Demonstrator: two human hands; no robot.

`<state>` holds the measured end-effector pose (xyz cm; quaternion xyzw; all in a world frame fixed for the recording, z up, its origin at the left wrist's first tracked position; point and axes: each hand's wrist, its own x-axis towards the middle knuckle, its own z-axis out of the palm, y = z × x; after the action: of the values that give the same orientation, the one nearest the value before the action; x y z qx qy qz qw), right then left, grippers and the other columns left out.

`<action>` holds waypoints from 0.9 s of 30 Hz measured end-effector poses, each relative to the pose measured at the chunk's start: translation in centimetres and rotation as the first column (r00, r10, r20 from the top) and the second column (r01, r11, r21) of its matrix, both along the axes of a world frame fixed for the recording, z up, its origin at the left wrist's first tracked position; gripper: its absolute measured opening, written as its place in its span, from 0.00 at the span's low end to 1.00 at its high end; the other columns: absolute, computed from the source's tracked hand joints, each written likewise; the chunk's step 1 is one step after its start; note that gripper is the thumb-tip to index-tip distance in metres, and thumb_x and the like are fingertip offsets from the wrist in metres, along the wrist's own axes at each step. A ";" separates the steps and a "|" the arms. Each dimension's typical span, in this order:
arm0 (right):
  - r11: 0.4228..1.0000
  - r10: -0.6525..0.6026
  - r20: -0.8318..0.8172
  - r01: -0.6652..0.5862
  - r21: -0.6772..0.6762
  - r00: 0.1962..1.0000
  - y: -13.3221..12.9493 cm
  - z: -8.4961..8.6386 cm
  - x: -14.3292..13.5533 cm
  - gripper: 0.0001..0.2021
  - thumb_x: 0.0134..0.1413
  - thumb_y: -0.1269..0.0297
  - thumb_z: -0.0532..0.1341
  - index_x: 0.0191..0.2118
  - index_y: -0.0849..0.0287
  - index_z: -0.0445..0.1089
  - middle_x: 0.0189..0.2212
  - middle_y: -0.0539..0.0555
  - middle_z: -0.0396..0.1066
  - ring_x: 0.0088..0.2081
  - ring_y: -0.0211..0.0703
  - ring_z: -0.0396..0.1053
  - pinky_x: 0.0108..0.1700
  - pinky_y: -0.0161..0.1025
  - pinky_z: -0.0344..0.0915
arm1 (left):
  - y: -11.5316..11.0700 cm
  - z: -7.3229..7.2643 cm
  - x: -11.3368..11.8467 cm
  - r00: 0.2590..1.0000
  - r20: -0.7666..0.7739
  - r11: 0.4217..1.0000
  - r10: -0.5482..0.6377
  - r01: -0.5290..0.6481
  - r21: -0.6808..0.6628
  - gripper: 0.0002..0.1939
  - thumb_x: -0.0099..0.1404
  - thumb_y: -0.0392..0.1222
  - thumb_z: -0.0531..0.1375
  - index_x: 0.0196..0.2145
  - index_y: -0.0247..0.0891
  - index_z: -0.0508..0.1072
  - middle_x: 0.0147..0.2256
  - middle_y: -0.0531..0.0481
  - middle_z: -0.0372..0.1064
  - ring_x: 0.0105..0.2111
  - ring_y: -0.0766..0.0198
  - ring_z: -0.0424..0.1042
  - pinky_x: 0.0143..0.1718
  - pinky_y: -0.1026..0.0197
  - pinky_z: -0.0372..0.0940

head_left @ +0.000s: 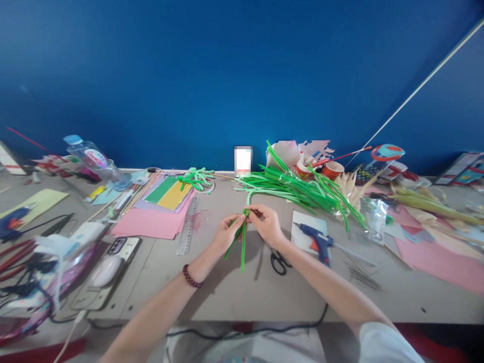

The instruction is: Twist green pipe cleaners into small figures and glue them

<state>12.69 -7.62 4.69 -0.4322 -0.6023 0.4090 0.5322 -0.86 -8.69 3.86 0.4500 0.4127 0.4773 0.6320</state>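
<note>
Between my two hands, over the middle of the table, are green pipe cleaners (pixel 243 249) bunched together at the fingertips. Two dark green ends hang downward, and a paler green length rises above the bunch. My left hand (pixel 230 231) pinches them from the left, thumb against fingers. From the right, my right hand (pixel 266 224) is closed on the same bunch at its top. The exact join is partly covered by my fingers. Below my right wrist lie black-handled scissors (pixel 280 263), their blades partly hidden by my arm.
A large pile of green pipe cleaners (pixel 291 186) lies behind my hands. To the right rests a blue glue gun (pixel 316 243); on the left are a clear ruler (pixel 188 226), pink paper (pixel 151 223), a computer mouse (pixel 106 271) and a tilted water bottle (pixel 94 159).
</note>
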 end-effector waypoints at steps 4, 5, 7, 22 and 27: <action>0.985 0.066 0.212 -0.098 0.142 0.975 0.7 0.4 1.0 0.11 0.53 0.66 0.57 0.40 0.58 0.74 0.33 0.55 0.75 0.32 0.41 0.73 0.38 0.39 0.71 | 0.2 0.1 -0.2 0.998 -0.064 0.999 0.009 -0.005 0.053 0.21 0.51 0.58 0.63 0.25 0.34 0.75 0.13 0.57 0.58 0.12 0.73 0.56 0.14 0.67 0.49; 0.967 0.051 0.306 -0.123 0.224 0.951 0.8 0.6 1.4 0.12 0.54 0.67 0.56 0.42 0.57 0.74 0.35 0.55 0.75 0.36 0.43 0.73 0.41 0.41 0.70 | 0.2 0.2 -0.3 0.996 -0.089 0.997 0.005 0.001 0.071 0.21 0.52 0.58 0.63 0.25 0.34 0.74 0.12 0.57 0.57 0.12 0.73 0.55 0.14 0.67 0.48; 0.908 0.001 0.478 -0.201 0.367 0.878 1.0 0.9 2.1 0.13 0.57 0.68 0.54 0.44 0.56 0.73 0.39 0.56 0.75 0.42 0.45 0.71 0.46 0.43 0.67 | 0.2 0.4 -0.3 0.992 -0.127 0.995 -0.005 0.017 0.094 0.21 0.52 0.58 0.62 0.24 0.34 0.73 0.11 0.58 0.55 0.12 0.73 0.54 0.14 0.68 0.46; 0.863 -0.229 0.255 0.075 0.499 0.939 -0.3 -0.1 0.7 0.12 0.56 0.70 0.55 0.39 0.55 0.76 0.24 0.52 0.74 0.28 0.38 0.70 0.34 0.36 0.69 | 0.1 -1.0 0.2 0.997 -0.049 0.994 -0.055 0.059 0.091 0.23 0.54 0.60 0.60 0.27 0.33 0.75 0.10 0.58 0.58 0.10 0.74 0.54 0.13 0.68 0.47; 0.984 -0.011 0.096 -0.007 0.180 0.995 0.1 -0.1 0.6 0.11 0.52 0.68 0.58 0.39 0.57 0.76 0.29 0.52 0.74 0.25 0.36 0.70 0.32 0.36 0.69 | 0.2 -0.8 0.1 0.999 0.005 0.998 -0.039 0.039 0.054 0.22 0.51 0.58 0.63 0.28 0.33 0.75 0.14 0.56 0.62 0.14 0.73 0.59 0.17 0.68 0.54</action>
<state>13.32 -7.48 4.58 -0.4022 -0.6612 0.3311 0.5398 -0.71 -8.50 3.05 0.4737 0.3889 0.4771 0.6298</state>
